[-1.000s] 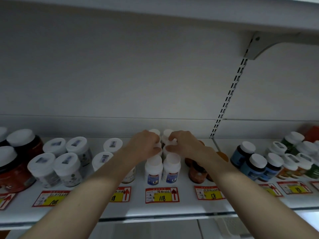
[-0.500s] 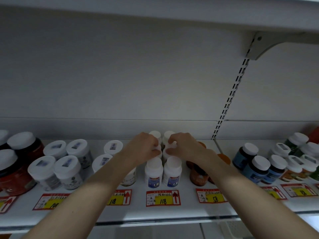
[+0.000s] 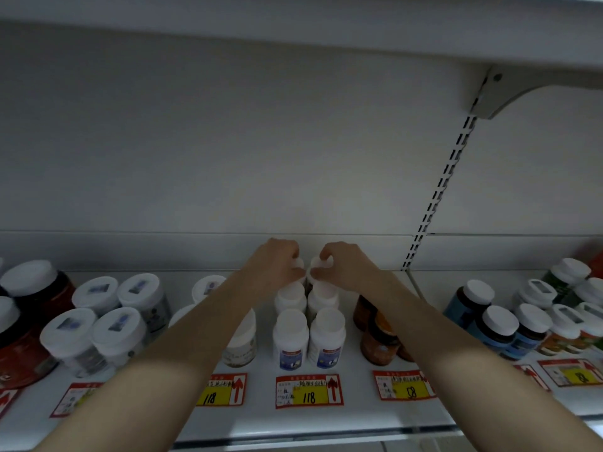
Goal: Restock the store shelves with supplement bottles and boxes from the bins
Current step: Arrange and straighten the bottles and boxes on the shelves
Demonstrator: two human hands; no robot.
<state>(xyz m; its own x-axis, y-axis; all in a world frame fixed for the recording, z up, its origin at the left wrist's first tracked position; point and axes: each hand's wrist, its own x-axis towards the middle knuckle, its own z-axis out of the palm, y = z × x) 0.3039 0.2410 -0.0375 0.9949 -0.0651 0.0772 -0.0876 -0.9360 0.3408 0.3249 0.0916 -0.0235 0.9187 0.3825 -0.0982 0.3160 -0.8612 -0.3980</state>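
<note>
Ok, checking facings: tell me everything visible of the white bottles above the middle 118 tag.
The white bottles look plastic, with plain white caps and blue labels on the front pair. They stand upright in two close columns running back from the shelf front. At the back, the left hand and right hand each grip one by its cap.

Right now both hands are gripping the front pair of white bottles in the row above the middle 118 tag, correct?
Not the front pair. The head view shows the left hand and right hand gripping the back pair of white bottles in that row above the middle 118 tag; the front pair stands free.
</note>
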